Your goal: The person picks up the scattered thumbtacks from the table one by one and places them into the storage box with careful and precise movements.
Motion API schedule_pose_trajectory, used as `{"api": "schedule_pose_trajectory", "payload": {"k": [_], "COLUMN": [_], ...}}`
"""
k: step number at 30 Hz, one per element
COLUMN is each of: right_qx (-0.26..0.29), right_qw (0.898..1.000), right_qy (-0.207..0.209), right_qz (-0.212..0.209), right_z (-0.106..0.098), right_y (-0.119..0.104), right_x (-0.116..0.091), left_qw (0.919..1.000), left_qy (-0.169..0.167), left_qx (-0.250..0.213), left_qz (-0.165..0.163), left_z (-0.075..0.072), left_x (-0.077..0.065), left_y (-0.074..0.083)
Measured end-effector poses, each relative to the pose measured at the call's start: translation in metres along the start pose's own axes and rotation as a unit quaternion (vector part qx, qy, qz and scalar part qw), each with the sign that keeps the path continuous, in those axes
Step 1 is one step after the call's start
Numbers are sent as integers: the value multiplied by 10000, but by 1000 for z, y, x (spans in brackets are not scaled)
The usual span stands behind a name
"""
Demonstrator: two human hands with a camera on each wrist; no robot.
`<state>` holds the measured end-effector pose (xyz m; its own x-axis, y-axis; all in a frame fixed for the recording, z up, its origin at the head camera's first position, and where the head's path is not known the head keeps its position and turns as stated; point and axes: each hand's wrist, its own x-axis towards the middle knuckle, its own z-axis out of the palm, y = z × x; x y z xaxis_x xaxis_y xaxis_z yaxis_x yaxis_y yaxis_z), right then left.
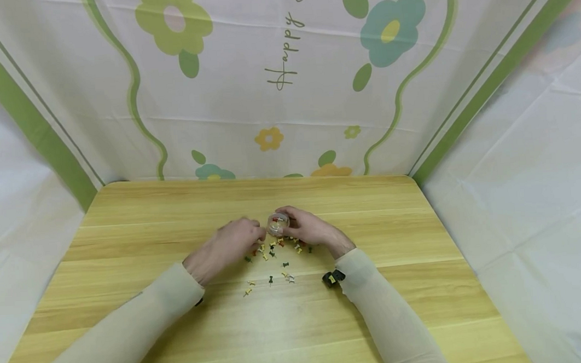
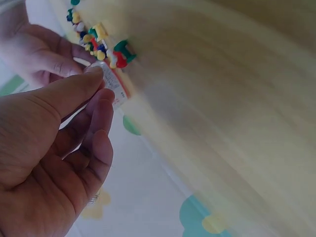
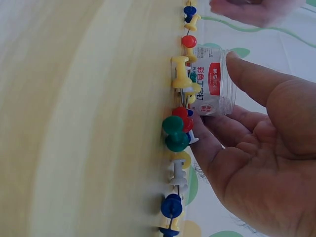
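Fingers, left hand [image 1: 229, 242]: thumb tip up against curled index, just beside the jar; can't tell if a pin is pinched between.
Fingers, right hand [image 1: 317, 229]: clamped round the jar, thumb at its rim.
M&G pushpin jar [image 3: 213, 81]: clear plastic, red-and-white label, upright, mouth up, no lid on, between the two hands. A few pins inside, one red; too small to count. Can't tell if base touches wood.
Loose pushpins [image 1: 285, 264]: yellow, green, red, blue, white. Most bunched on the person's side of the jar, some strays nearer the person.
Step in hand: my read, loading pins into the jar; right steadies, left feeds. Plenty left to do.
Next move: calls for left fingertips over the mouth if loaded; if not, a pinch on a plastic body, clear of the point. Jar wants to stay level.
Tabletop [image 1: 279, 338]: light wood-grain, soft glare toward the person.
Backdrop [image 1: 246, 85]: white cloth, flowers, green vines, "Happy" lettering turned sideways.
Side wall [image 1: 534, 223]: plain white cloth at right, creased.
Right cuff: black device [image 1: 333, 278] at the wrist.
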<state>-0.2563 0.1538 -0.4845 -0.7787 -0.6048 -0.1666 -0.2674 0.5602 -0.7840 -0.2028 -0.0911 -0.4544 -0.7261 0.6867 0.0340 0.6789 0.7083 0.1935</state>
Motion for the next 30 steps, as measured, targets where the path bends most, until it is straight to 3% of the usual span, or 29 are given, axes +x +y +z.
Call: {"api": "schedule_pose_trajectory", "payload": {"k": [12,22,30], "right_qx": [69,52,111], "right_qw": [10000,9999,9999], "right_qy": [-8,21,17], "right_qz": [63,90,57], "right_z": [0,0,0], "right_y": [-1,-1,-2], "right_x": [0,-1,-1], "left_qw": [9992,9993,9999], "left_qy": [9,142,64], "left_qx": [374,312,-18], "left_qz": [143,141,-104], "left_z": [9,14,10], "left_x": [-11,-12,-10], "left_y": [4,3,1]}}
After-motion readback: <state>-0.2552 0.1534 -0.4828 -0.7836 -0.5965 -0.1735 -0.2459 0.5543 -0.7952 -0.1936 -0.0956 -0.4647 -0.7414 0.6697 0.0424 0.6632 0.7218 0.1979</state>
